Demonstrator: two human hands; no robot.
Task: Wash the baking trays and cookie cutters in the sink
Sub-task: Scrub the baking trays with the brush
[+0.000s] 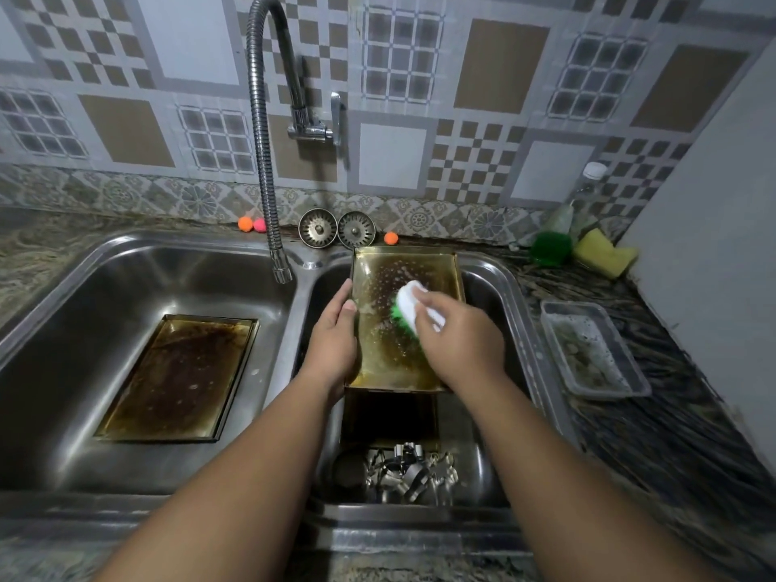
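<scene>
A golden baking tray [386, 350] is tilted over the right sink basin [495, 296], soapy and stained brown. My left hand [334, 333] grips its left rim. My right hand [455, 329] presses a white scrub brush with green bristles [405, 308] onto the tray's inside. A second stained tray [180, 375] lies flat in the left basin [84, 312]. Below the held tray, several metal cookie cutters [409, 476] are piled on the floor of the right basin, beside a dark edge of another tray [388, 417].
A flexible chrome faucet [264, 161] hangs over the divider between basins. Two sink strainers [336, 228] and small orange and pink balls [250, 224] sit at the back ledge. On the right counter stand a clear plastic container [596, 350], a yellow sponge [604, 254], a green scrubber [550, 245] and a bottle [588, 195].
</scene>
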